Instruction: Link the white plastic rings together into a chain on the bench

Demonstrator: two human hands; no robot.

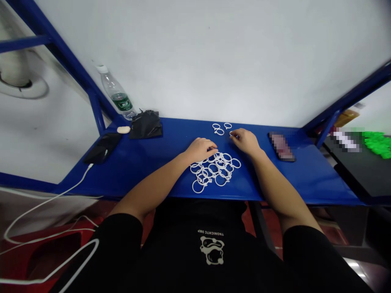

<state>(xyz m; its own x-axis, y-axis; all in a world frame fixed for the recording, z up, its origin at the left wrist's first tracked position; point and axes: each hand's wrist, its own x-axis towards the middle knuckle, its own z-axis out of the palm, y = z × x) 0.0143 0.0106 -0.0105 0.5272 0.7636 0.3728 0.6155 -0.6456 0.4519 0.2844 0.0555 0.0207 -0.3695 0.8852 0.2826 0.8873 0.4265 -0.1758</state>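
White rings on a blue tabletop [177, 134], viewed from the head of the person handling them. The main pile of white rings [220, 163] lies at the near centre, its members overlapping. Three loose white rings [216, 129] lie beyond it, close to the far wall [214, 61]. The left hand [201, 149] is at the far left edge of the pile, fingers bent and thumb beside the rings; whether it grasps one cannot be told. The right hand [245, 140], to the right of the loose rings, has its thumb and fingertips drawn together at a partly hidden single ring [231, 133]; whether this is pinched or merely touched cannot be told.

Writing: a clear bottle [117, 93] with a white cap, at far left, bears a green label [122, 102] with white characters too small to read surely. The black shirt [183, 244] carries a line of pale capitals [210, 232], seen inverted and not securely legible, next to a pale cartoon print [212, 250].

Other objects: a crumpled black bag [146, 124] near the bottle; a small cream oval piece [124, 130]; a dark phone [103, 148] at left, with a white cable [70, 189] at its near end; and, at right, a second phone [281, 146], its screen pixelated. Bright green pieces [378, 144] appear at far right.
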